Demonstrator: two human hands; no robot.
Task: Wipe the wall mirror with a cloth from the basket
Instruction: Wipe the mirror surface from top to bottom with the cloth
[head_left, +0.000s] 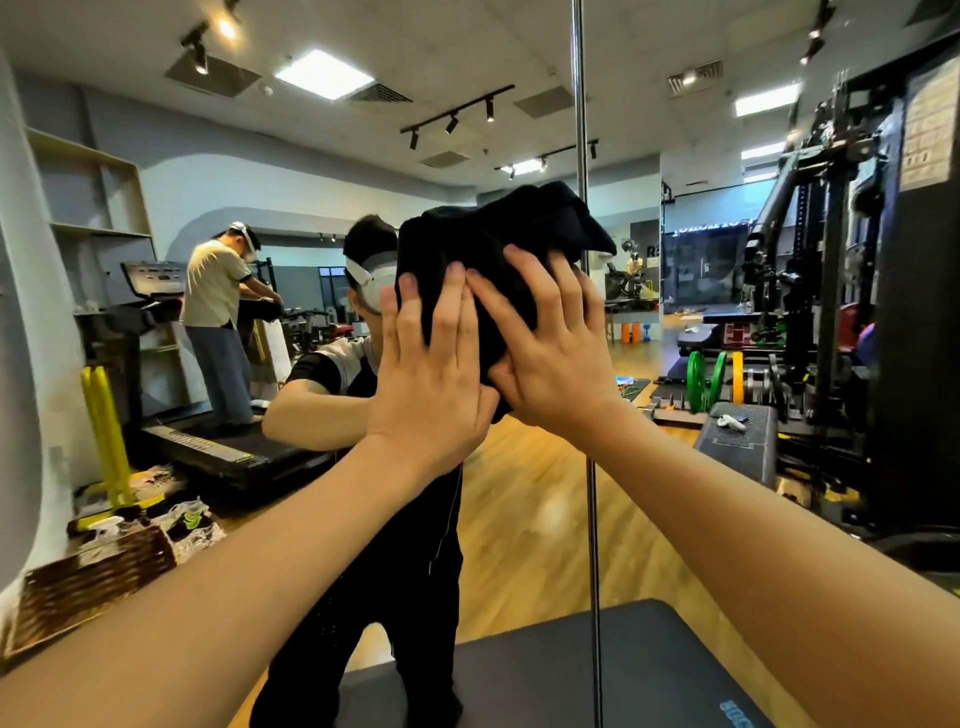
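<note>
Both hands are up against the wall mirror (519, 519) at the centre of the frame, pressing a bunched black cloth (493, 249) flat to the glass. The left hand (431, 374) lies with its fingers straight and close together over the cloth's left half; the right hand (550, 353) spreads straight fingers over the lower right of it, thumb tucked along the bottom edge. Neither hand curls round the fabric: they push it with open palms. The cloth sits just left of the vertical seam (584, 156) that joins two mirror panels, with its upper right corner lapping across that seam. The wicker basket (88, 577) stands at the lower left of the frame, well apart from the hands, so fetching the cloth looks done and the wiping itself is the step in hand. How much glass has been covered cannot be judged from here; no streaks or wet marks show. The next move probably calls for steady palm pressure while sliding the cloth across or down the panel, keeping the wad from slipping out under flat fingers, and easing it over the seam rather than catching on it. Reflected behind are a treadmill (208, 447) at the left and a weight rack (831, 260) at the right.
</note>
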